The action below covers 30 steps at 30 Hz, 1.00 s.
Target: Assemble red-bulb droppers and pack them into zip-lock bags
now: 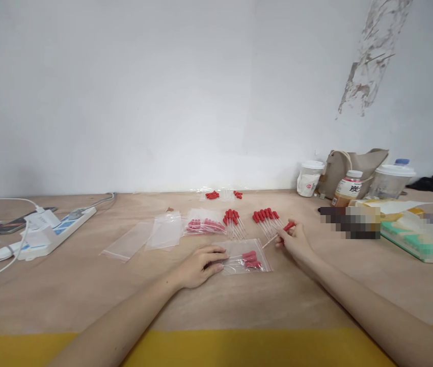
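A clear zip bag (235,248) lies flat on the table with a few red-bulbed droppers (250,256) inside, bulbs to the right. My left hand (201,265) holds the bag's left end, thumb and fingers on the plastic. Just beyond the bag's right edge, my right hand (295,239) pinches a single dropper (288,226), its thin tube slanting down-left near the bag. Behind it are two loose groups of droppers, a right-hand pile (266,216) and a left-hand pile (232,218).
Filled bags (205,224) and flat bags (165,232) lie to the left. More red bulbs (212,194) sit by the wall. A power strip (58,234) with cables stands far left. A cup (310,178), bottle (348,189) and grey bag (359,165) are back right.
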Each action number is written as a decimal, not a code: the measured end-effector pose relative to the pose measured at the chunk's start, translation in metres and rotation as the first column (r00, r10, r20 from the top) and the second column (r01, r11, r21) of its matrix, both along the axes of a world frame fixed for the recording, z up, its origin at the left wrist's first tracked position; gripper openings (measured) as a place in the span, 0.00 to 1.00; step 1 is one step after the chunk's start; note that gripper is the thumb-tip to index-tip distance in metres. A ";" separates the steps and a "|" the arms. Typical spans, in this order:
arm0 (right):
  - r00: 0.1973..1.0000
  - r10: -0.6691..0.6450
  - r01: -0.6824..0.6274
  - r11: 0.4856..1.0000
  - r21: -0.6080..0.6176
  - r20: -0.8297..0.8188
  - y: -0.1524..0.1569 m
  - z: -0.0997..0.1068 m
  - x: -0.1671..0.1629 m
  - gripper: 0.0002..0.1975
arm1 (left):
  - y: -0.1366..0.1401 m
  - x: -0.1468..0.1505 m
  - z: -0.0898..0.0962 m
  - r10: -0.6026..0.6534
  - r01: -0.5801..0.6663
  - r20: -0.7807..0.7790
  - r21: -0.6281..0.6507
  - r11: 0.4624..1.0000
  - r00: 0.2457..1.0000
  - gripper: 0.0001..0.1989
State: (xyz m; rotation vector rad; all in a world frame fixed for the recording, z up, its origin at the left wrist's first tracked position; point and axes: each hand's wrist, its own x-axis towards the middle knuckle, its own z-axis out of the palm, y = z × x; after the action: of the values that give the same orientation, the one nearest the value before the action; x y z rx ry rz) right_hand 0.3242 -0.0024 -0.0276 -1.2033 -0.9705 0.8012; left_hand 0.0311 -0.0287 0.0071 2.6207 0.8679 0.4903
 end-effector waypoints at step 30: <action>0.783 0.299 -0.350 0.937 -0.011 0.545 -0.008 -0.003 -0.028 0.08 | 0.000 0.000 -0.002 0.013 -0.014 0.059 0.018 1.000 0.998 0.22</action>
State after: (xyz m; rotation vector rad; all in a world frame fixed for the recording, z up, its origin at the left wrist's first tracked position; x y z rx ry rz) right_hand 0.2965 -0.0103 -0.0306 -1.2225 -1.7046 0.6793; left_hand 0.0314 -0.0291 0.0054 2.6044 0.8671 0.5780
